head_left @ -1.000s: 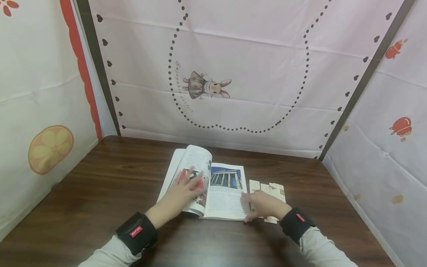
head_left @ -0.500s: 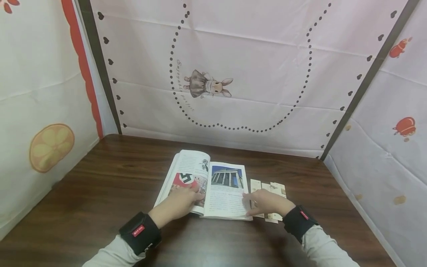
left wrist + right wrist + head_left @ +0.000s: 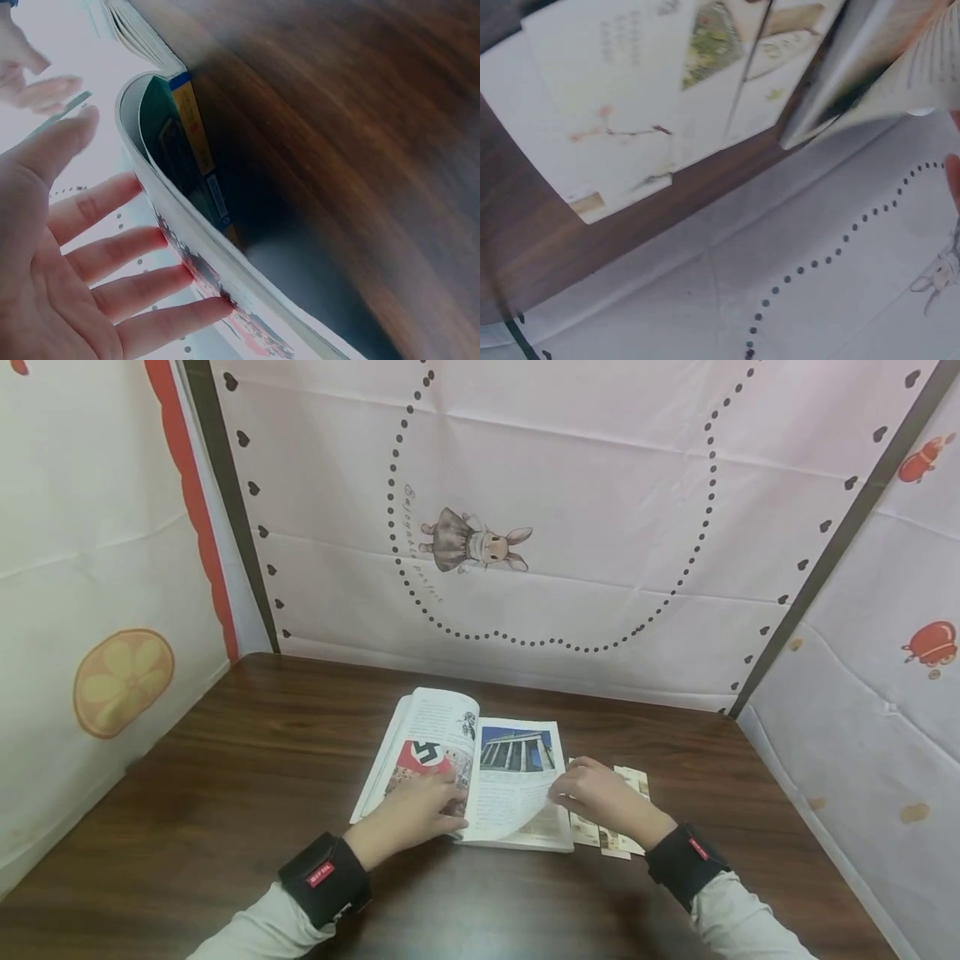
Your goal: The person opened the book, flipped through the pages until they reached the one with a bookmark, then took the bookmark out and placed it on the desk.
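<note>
An open book [image 3: 437, 714] lies on the table, with a red, white and black flag picture on its left page and a columned building on its right. My left hand [image 3: 412, 810] rests on the left page; its spread, fairly straight fingers [image 3: 124, 251] touch the curved pages in the left wrist view. At the right side, my right hand [image 3: 603, 793] pinches the edge of a page [image 3: 510, 814], whose lower corner curls up off the pages beneath. Only a sliver of right fingertips shows in the right wrist view, beside the bent page [image 3: 922, 75].
Several pale printed cards [image 3: 585, 832] lie overlapping on the brown wooden table [image 3: 247, 777], just right of the book and partly under my right hand. Patterned cloth walls [image 3: 600, 527] stand behind and at both sides.
The left hand has settled on the left pages, which lay more raised before. My right hand has gone from resting at the right page's edge to lifting that page's corner.
</note>
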{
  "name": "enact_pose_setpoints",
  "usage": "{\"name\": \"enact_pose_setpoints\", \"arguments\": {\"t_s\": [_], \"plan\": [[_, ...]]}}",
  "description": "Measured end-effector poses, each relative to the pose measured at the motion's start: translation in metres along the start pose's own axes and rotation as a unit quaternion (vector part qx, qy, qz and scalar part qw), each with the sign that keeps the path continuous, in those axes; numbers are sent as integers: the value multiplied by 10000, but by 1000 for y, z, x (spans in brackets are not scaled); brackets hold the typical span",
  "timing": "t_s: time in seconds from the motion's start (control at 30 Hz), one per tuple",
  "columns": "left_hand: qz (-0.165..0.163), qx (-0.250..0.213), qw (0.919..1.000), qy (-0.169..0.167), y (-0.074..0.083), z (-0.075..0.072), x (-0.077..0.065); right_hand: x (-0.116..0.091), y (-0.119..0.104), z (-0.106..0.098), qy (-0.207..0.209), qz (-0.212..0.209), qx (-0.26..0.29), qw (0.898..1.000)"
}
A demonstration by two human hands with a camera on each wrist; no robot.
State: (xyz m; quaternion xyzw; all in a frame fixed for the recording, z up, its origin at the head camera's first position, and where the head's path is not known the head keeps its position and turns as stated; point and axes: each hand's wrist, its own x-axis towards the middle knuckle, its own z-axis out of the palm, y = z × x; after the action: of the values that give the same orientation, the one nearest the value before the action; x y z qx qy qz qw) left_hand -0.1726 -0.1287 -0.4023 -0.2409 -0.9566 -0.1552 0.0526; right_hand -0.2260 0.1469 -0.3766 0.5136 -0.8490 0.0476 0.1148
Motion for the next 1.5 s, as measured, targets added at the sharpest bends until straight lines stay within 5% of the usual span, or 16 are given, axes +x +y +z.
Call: {"name": "enact_pose_setpoints", "arguments": {"t_s": [0.2, 0.33, 0.63, 0.83, 0.9, 0.97, 1.1, 1.2, 1.37, 1.5], "plan": [[-161, 164, 9994, 259, 8, 3, 1, 8, -7, -14, 1223, -975, -827, 9842], [-243, 389, 9986, 272, 13, 6, 3, 16, -13, -23, 1569, -1223, -1292, 9715], [-238, 1373, 9894, 404, 24, 16, 5, 22, -20, -28, 1598, -1105, -1361, 9715], [-611, 1025, 9897, 795, 28, 17, 7, 21, -14, -24, 1978, -482, -798, 9758], [-821, 599, 9898, 1002, 27, 13, 9, 18, -11, -23, 1662, 151, -378, 9853], [-1057, 230, 9862, 1255, 24, 7, 11, 13, -8, -21, 863, 906, 56, 9921], [-1407, -341, 9733, 1780, 14, -3, 11, -2, -5, -10, -1009, 1935, 746, 9730], [-1313, -523, 9706, 1946, 7, -4, 8, -12, -4, 2, -1623, 1863, 1153, 9621], [-1004, -585, 9771, 1783, 4, 1, 1, -16, -6, 12, -1866, 1578, 1513, 9578], [-850, 154, 9805, 1764, 3, 1, 0, -15, -8, 15, -1948, 1564, 1472, 9570]]}}
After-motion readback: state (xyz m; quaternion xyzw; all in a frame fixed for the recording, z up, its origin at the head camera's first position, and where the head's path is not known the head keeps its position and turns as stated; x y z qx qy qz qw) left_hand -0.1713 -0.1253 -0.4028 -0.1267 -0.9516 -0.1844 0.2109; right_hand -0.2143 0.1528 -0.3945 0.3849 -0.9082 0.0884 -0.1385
